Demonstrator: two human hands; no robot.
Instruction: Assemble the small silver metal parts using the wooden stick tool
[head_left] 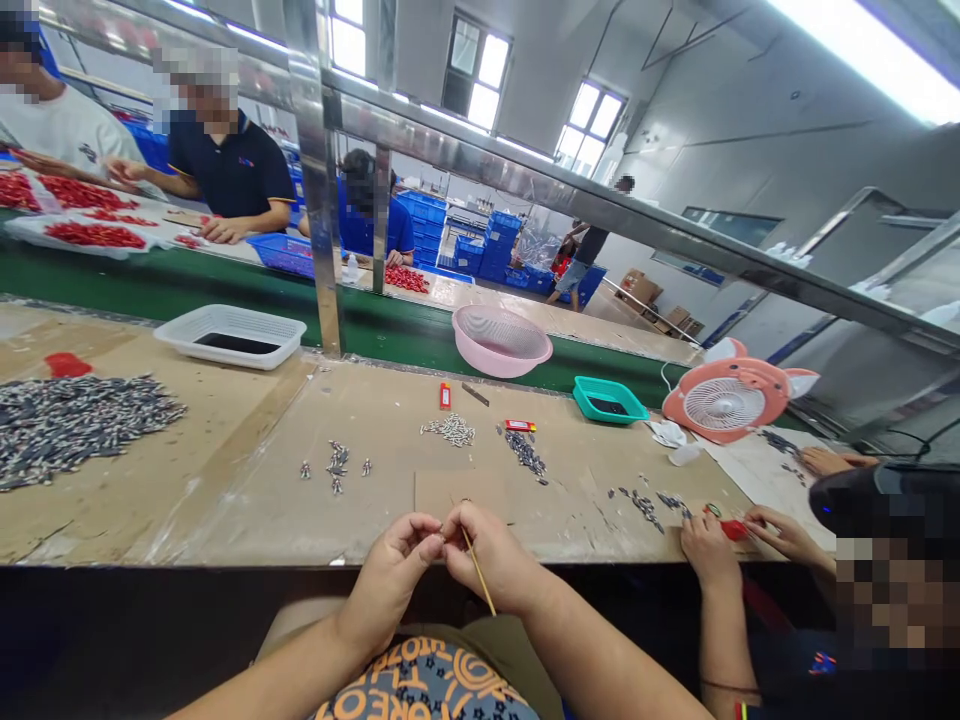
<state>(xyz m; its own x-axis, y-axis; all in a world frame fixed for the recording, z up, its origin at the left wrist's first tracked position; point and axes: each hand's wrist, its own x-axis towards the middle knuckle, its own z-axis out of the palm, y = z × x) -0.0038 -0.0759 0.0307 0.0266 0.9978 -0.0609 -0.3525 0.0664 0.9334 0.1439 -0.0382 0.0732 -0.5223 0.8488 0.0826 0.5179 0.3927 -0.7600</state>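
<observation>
My left hand (388, 572) is closed in a pinch at the table's front edge; whatever is between its fingertips is too small to make out. Touching it from the right, my right hand (496, 562) is closed around a thin yellowish stick (481, 574) that slants down toward my lap. A cardboard piece (435, 490) lies just beyond both hands. Farther out is a pile of small pale parts (454, 430), with a heap of small dark parts (525, 455) to its right. Small dark-and-silver pieces (337, 460) stand in a cluster on the left.
At far left spreads a large heap of dark parts (82, 425). A white basket (232, 338), a pink basket (502, 345), a green tray (609, 402) and a pig-shaped fan (727, 400) line the back. A co-worker's hands (709, 548) work close on my right. A metal post (324, 230) rises ahead.
</observation>
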